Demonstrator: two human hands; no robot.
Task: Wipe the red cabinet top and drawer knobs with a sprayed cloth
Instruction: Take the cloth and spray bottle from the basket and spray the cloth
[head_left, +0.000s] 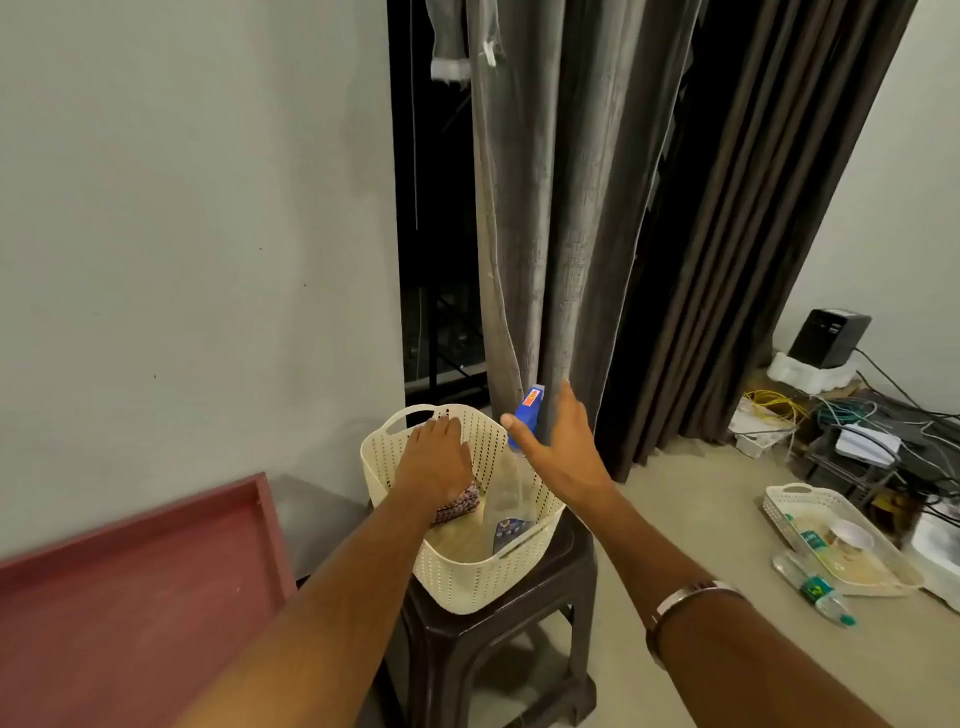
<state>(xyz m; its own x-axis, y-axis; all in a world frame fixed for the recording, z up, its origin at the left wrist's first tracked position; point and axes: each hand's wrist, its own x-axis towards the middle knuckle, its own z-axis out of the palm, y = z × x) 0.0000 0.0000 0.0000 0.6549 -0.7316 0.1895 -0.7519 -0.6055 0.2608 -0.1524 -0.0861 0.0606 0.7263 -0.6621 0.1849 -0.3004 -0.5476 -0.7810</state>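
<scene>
Both hands are at the cream perforated basket (457, 577), which sits on a dark plastic stool (498, 639) just beside the red cabinet top (124, 597). Left hand (434, 462) is down inside the basket, palm flat on a patterned folded cloth (460, 506); fingers look spread on it, not visibly pinching. Right hand (556, 441) is open, fingers extended, right next to the blue trigger head of the spray bottle (511, 499), not closed on it yet. The bottle stands tilted in the basket; clear body, looks mostly empty, so probably light and easy to tip. Best grip is likely around the neck under the trigger head; the clear plastic could be slick. Cloth is soft and limp, so bunch it in the fist rather than lifting an edge. Cabinet wiping hasn't started. Drawer knobs are out of view.
</scene>
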